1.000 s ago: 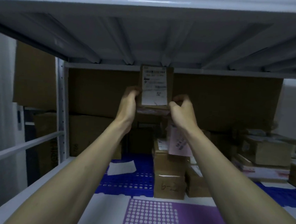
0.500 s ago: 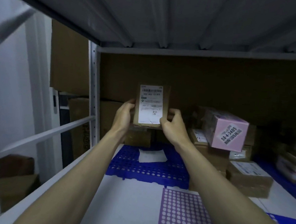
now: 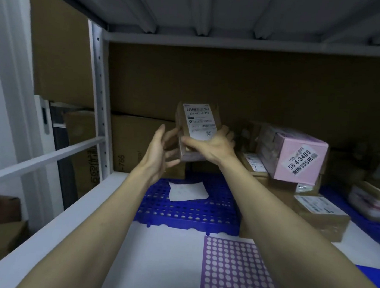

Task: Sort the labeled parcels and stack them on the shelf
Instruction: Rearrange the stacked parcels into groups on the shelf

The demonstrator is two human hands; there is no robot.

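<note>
Two hands reach into a metal shelf bay, where I hold a small brown parcel in the air above a blue perforated mat. My right hand grips the parcel's lower end, thumb across the front and fingers curled round the right side. My left hand is beside the parcel's left edge with its fingers spread and relaxed; whether they touch the cardboard I cannot tell. The parcel stands nearly upright, long axis vertical and leaning slightly left, with its white barcode label facing me.

On the blue mat, below the parcel, lies a loose white slip of paper. Nearer me on the shelf's white surface is a purple sheet of pale round dots. To the right, a pink box marked 58-4-3405 rests tilted on top of brown cartons, and another labelled brown carton sits in front of them on the shelf. More parcels are piled at the far right, too dim to make out. Large brown boxes line the back of the bay, with a cardboard sheet above them. The shelf above hangs low over the parcel. Open room remains on the blue mat's left part and the white surface near the front edge.
</note>
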